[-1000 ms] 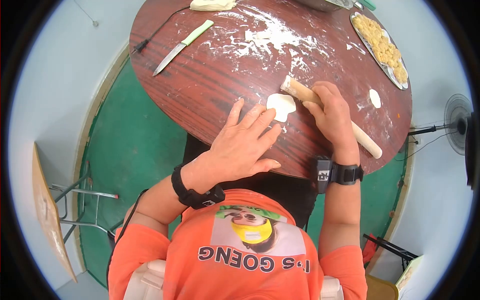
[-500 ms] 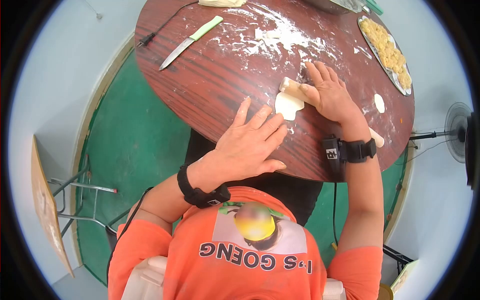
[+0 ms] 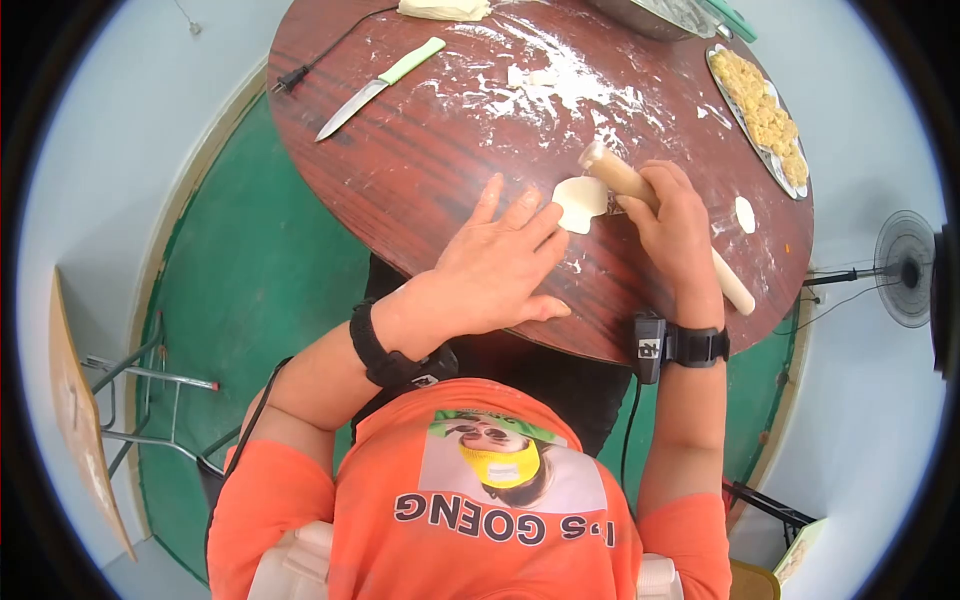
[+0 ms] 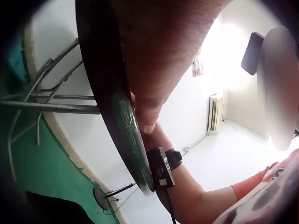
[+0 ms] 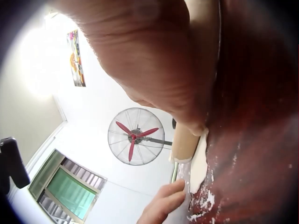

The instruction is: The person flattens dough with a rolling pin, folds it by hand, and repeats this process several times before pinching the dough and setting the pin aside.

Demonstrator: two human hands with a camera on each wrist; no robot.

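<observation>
A small, flat dough round (image 3: 580,200) lies on the dark red table, slightly irregular in outline. My left hand (image 3: 500,262) is spread with its fingers straight, the fingertips at the dough's left edge. To the right of the dough, my right hand (image 3: 680,228) grips a wooden rolling pin (image 3: 736,286) with the fingers curled over it. The pin slants across the table, its floury far end just above the dough. In the right wrist view, the pin (image 5: 185,142) runs beside the thin dough (image 5: 200,164). The left wrist view hides the dough behind the table edge.
A second flat dough piece (image 3: 745,215) lies right of the pin. At the back right are a plate of yellowish filling (image 3: 760,105) and a metal bowl (image 3: 655,18). A green-handled knife (image 3: 380,88) and a plug (image 3: 290,79) lie at left. Flour (image 3: 560,75) covers the middle.
The pin rolled left onto the dough with my right hand flattened over it, then came back right, where the fingers curl round it again. My left hand stays by the dough.
</observation>
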